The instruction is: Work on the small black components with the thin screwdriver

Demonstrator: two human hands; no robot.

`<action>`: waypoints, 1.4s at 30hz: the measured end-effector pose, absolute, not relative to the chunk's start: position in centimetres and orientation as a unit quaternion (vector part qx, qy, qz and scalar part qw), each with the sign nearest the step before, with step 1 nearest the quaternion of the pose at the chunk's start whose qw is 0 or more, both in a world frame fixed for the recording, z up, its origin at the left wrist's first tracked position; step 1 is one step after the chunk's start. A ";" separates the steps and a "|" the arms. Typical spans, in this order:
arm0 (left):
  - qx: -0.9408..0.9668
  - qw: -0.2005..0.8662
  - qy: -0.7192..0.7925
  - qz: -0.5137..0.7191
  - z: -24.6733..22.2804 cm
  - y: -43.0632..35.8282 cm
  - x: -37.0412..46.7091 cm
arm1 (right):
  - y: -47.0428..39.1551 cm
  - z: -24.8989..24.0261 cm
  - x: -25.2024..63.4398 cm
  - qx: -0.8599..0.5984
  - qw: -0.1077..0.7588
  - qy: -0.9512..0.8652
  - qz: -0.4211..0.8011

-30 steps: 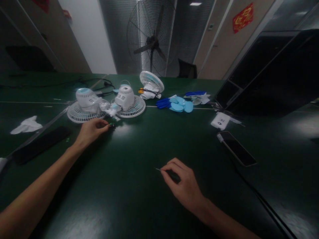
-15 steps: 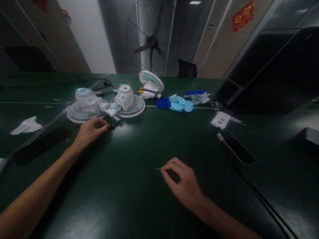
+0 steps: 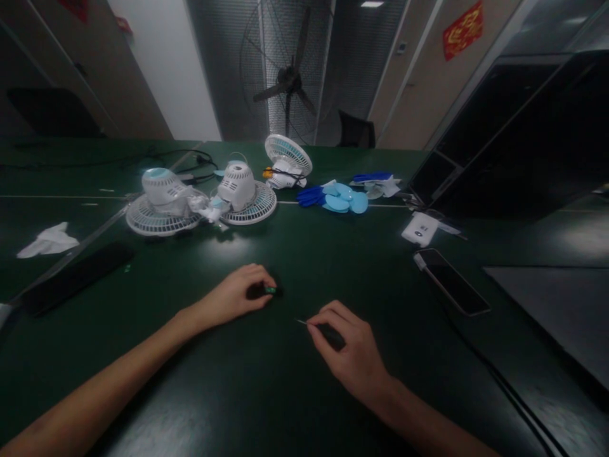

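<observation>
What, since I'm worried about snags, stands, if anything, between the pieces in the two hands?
Nothing visible: green tabletop shows between the small green piece in the left hand and the thin piece in the right hand.

Small green piece near, not touching, thin pale rod

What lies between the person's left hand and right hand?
In the head view: a small green piece pinched by the left hand, then bare tabletop, then a thin pale item held by the right hand.
</observation>
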State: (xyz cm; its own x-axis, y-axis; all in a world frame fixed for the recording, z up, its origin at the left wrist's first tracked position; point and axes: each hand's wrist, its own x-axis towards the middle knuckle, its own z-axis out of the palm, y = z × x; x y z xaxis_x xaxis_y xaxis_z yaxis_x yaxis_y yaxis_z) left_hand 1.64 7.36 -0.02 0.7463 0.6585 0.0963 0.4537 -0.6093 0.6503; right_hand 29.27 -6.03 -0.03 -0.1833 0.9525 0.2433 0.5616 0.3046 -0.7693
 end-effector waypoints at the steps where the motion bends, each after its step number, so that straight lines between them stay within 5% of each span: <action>1: 0.890 0.318 0.287 0.158 0.1 6.2 2.8 | -6.1 -0.1 29.3 -0.526 0.366 -0.723 0.259; 42: 0.895 0.353 0.226 0.154 0.2 3.4 5.0 | -6.2 -0.1 29.5 -0.530 0.328 -0.746 0.236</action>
